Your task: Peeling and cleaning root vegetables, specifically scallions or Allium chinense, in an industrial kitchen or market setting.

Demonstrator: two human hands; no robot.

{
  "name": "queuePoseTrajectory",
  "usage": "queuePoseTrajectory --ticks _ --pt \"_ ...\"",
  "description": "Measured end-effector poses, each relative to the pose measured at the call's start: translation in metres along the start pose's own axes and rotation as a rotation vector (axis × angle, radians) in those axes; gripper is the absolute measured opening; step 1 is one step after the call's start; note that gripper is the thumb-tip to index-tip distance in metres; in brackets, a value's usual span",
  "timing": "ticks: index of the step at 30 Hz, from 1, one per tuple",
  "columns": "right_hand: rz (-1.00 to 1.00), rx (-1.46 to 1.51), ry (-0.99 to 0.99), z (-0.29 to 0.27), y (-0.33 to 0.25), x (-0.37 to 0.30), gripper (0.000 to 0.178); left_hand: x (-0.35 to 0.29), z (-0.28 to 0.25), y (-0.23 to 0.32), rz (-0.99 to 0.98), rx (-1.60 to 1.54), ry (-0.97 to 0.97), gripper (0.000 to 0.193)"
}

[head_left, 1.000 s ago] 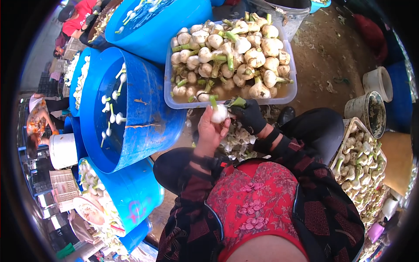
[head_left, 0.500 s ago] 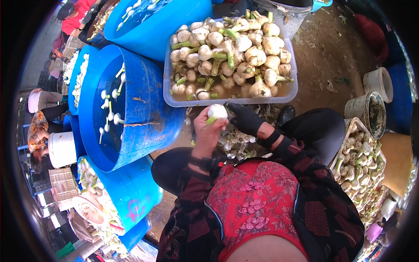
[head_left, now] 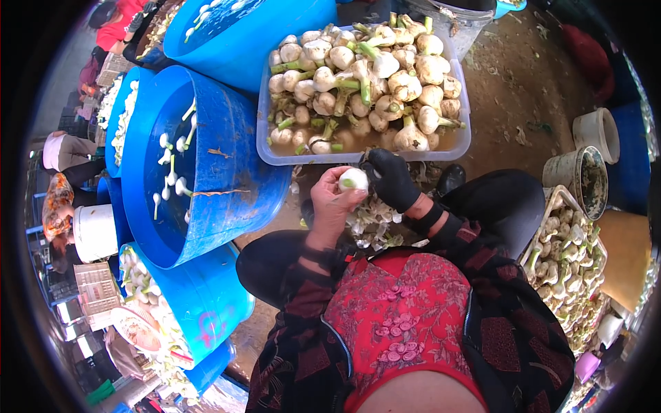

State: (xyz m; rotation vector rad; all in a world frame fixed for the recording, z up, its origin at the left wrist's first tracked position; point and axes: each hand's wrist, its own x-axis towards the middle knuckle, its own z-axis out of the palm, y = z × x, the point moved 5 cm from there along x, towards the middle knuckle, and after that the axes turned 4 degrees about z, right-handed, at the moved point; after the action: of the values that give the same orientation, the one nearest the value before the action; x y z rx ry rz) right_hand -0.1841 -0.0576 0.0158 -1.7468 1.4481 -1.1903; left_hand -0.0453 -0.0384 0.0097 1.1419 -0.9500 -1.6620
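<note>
My bare left hand (head_left: 329, 206) is closed around a peeled white garlic bulb (head_left: 352, 182), whose cut green stem end faces up. Right beside the bulb, my right hand (head_left: 394, 182) in a black glove has its fingers curled in. Whatever those gloved fingers grip, if anything, is hidden. Just beyond both hands stands a clear plastic tub (head_left: 365, 159), heaped with soil-stained garlic bulbs (head_left: 406, 86) on short green stems, with brownish water at the bottom. Below my hands lies a pile of garlic peelings (head_left: 372, 221).
To my left, a blue drum (head_left: 237, 175) holds water with white bulbs floating in it; more blue tubs (head_left: 275, 45) stand around it. At right are buckets (head_left: 578, 179) and a crate of garlic (head_left: 566, 251). Other people (head_left: 124, 27) sit at far left.
The bulb has turned in my left hand, so its green stem end now faces up rather than down-left. My right hand's fingers have curled in closer beside it.
</note>
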Motion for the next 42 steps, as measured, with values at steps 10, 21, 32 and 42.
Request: queuePoseTrajectory --ticks 10,21,32,42 --pt "0.133 0.232 -0.100 -0.001 -0.006 -0.002 0.014 0.002 -0.006 0.003 0.299 0.075 0.076 0.047" --pt "0.440 0.578 -0.086 0.004 0.016 -0.007 0.012 0.005 0.006 -0.003 0.030 -0.313 -0.135 0.036" --pt "0.106 0.727 -0.697 -0.015 -0.042 -0.011 0.014 0.014 -0.032 -0.028 -0.137 -0.964 0.224 0.023" --pt "-0.058 0.133 -0.135 0.008 -0.043 -0.009 0.039 0.007 -0.019 -0.007 0.347 -0.338 0.231 0.024"
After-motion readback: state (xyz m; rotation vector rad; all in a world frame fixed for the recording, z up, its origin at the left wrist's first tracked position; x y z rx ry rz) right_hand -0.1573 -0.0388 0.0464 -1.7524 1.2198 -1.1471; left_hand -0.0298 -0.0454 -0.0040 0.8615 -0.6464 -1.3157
